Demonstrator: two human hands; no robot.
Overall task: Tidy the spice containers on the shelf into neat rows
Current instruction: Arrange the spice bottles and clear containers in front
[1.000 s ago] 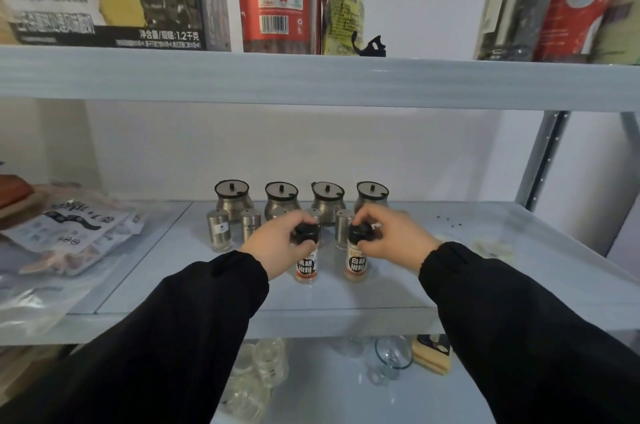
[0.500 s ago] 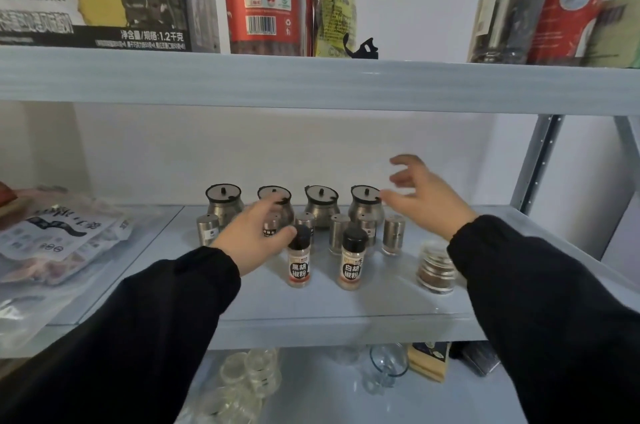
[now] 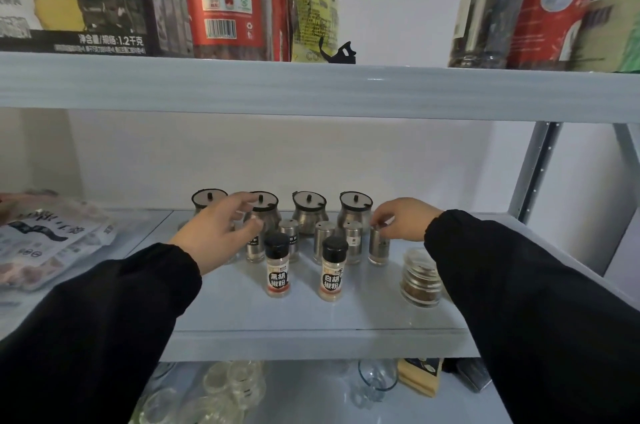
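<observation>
On the middle shelf, several steel jars with black-rimmed lids line the back. Small steel shakers form a row in front of them. Two black-capped pepper bottles stand apart at the front, one to the left of the other. My left hand hovers with its fingers spread over the left shakers, its thumb at the top of one shaker. My right hand pinches the top of the rightmost shaker.
A ribbed glass jar of brown spice stands at the right front. Plastic food packets lie on the shelf's left part. The upper shelf hangs low overhead with boxes and jars. Glassware sits on the shelf below.
Both hands let go of the two pepper bottles. My right hand rose, then came down onto the rightmost shaker. My left hand moved back over the left shakers.
</observation>
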